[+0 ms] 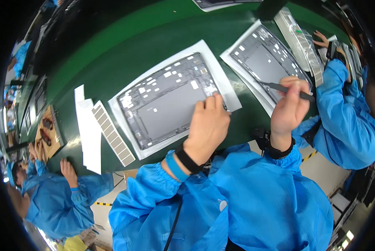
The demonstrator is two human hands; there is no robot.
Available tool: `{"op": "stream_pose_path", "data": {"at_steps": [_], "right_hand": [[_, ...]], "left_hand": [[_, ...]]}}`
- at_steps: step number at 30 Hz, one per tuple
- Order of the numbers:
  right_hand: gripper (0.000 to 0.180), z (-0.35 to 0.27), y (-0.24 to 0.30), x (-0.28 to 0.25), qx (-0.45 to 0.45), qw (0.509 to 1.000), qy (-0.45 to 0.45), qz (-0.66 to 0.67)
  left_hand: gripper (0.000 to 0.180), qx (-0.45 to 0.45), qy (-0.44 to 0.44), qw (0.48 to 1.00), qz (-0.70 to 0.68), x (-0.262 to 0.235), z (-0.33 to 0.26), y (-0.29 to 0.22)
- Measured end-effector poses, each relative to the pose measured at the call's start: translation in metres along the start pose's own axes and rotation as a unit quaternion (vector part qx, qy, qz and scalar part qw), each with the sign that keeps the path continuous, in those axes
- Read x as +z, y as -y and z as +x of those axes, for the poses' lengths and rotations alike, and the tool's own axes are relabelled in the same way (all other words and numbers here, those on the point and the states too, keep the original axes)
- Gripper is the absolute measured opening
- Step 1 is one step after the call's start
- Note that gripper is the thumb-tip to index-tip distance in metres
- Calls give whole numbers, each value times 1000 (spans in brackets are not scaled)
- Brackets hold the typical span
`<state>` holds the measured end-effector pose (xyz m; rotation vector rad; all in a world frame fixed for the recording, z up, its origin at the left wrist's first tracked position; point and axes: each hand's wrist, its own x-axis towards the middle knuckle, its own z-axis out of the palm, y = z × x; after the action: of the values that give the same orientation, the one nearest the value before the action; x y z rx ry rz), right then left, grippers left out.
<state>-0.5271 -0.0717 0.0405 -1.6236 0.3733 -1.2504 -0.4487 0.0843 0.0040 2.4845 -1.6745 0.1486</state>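
A grey tablet back housing (166,119), with several small white patches on its inner side, lies on a white sheet (231,98) in front of me. Bent and close together, the fingers of my left hand (208,125) press on its right edge; the thumb is mostly hidden. My right hand (291,106) is raised to the right, closed around dark tweezers (277,86) that point left. Behind the tweezers a second tablet housing (262,56) rests on its own white sheet (248,81). The tweezer tips look dark, and I cannot tell whether they hold anything.
Left of the first housing lie a strip of grey adhesive pieces (112,134) and white paper strips (88,134) on the green table (124,54). Clear packaged strips (298,39) lie at the far right. Co-workers in blue sit on both sides, at left (58,205) and right (342,113).
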Motion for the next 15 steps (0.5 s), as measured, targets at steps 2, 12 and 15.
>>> {"op": "stream_pose_path", "data": {"at_steps": [2,12,15], "right_hand": [[24,5,-4,4,0,997,72,-26],[28,24,-7,9,218,923,246,-201],[32,19,-11,16,193,883,312,-294]], "left_hand": [[33,-6,0,999,37,-2,2,-3],[22,-350,-170,904,-179,-68,-92,81],[35,-481,-92,869,-65,-66,-119,122]]}}
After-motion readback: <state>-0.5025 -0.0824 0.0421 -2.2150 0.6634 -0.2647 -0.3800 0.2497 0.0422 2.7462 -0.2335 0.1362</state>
